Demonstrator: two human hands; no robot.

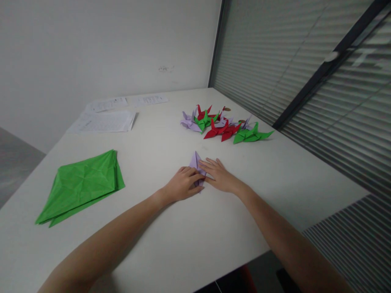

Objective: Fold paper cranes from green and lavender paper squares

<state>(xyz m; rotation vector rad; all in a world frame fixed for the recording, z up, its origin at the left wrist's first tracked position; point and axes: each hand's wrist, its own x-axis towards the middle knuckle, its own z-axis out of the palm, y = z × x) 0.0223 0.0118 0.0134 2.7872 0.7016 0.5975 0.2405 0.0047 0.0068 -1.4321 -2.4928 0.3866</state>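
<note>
A small piece of folded purple origami paper (195,160) lies on the white table in front of me, its pointed tip facing away. My left hand (185,184) is closed on its lower left part, thumb and fingers bent together there. From the other side, my right hand (220,176) rests with outstretched, spread fingers, the fingertips touching the paper's right edge. Both hands cover much of the lower half, so the folds there are hidden.
Beyond my hands, several folded paper cranes in red, green (252,135) and purple stand grouped. A stack of creased green paper sheets (85,177) lies at left. Printed papers (106,121) are at the back left. Window blinds (293,61) border the table's right side.
</note>
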